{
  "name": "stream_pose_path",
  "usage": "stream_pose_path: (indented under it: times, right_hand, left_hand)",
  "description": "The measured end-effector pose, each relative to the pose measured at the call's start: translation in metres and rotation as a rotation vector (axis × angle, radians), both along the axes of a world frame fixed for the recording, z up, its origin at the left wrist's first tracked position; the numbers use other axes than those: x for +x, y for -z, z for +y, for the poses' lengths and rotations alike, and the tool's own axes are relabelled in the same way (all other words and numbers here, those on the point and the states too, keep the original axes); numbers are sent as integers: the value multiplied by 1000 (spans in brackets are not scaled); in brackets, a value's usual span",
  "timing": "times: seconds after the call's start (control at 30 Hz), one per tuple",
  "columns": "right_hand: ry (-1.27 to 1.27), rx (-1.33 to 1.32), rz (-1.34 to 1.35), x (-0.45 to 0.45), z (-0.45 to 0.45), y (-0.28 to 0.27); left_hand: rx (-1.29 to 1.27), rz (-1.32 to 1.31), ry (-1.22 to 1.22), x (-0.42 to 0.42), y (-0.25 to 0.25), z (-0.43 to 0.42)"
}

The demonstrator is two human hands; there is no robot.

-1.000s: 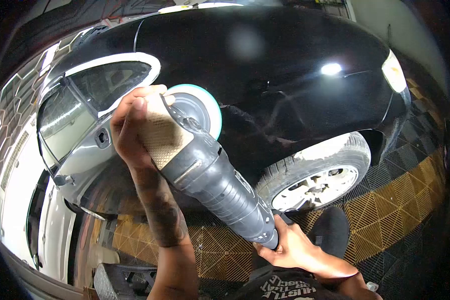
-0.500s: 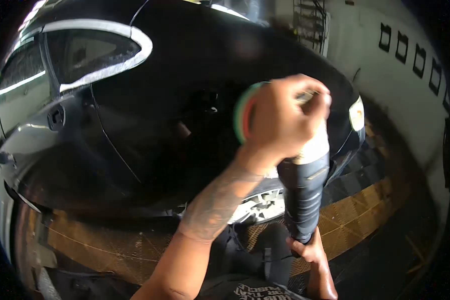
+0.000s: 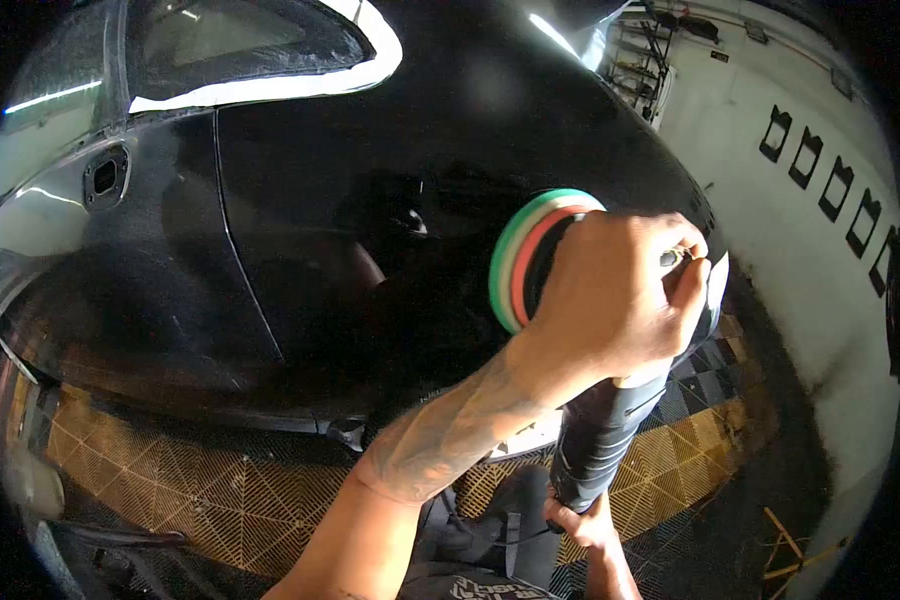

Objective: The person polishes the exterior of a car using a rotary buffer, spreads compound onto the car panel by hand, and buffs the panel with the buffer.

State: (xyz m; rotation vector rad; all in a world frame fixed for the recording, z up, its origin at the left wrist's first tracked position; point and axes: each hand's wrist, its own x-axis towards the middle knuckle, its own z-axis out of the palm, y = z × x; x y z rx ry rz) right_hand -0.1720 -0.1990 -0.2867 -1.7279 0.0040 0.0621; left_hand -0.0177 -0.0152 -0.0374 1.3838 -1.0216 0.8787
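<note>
My left hand (image 3: 625,295) is wrapped over the head of a black car polisher (image 3: 610,430), fingers curled round its front. Its round foam pad (image 3: 505,265), with green, white and red layers, faces the black side panel (image 3: 410,330) of a car; it looks to be against the panel, though the contact edge is partly hidden. Below, my right hand (image 3: 585,520) grips the rear end of the polisher's body. My left forearm crosses in front of the car's lower edge.
White masking (image 3: 385,45) borders the car's rear side window. Left of it is a door handle recess (image 3: 105,178). Yellow and black floor tiles (image 3: 240,490) lie below. Dark frames (image 3: 808,158) hang on the pale wall at right, and a rack (image 3: 642,60) stands behind.
My head view has shifted, so the car sits differently in it. The polisher's rear end has swung left in view, and more of the pad's layered edge shows. Both hands keep their hold.
</note>
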Motion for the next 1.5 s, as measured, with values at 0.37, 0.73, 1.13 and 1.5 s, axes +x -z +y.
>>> stream_pose_path:
  times: [0.37,0.73,1.13,1.5]
  right_hand:
    - [-279,-179,-161,26,76,-25]
    - [-393,-222,-325,38,92,-49]
    - [-142,-163,-60,17,18,-37]
    - [-188,-81,-180,21,15,-37]
  left_hand:
    - [-30,114,-47,-43,-7,119]
    - [-53,36,-148,-50,-5,152]
    - [82,67,8,-16,0,43]
    - [121,212,31,-17,-21,21]
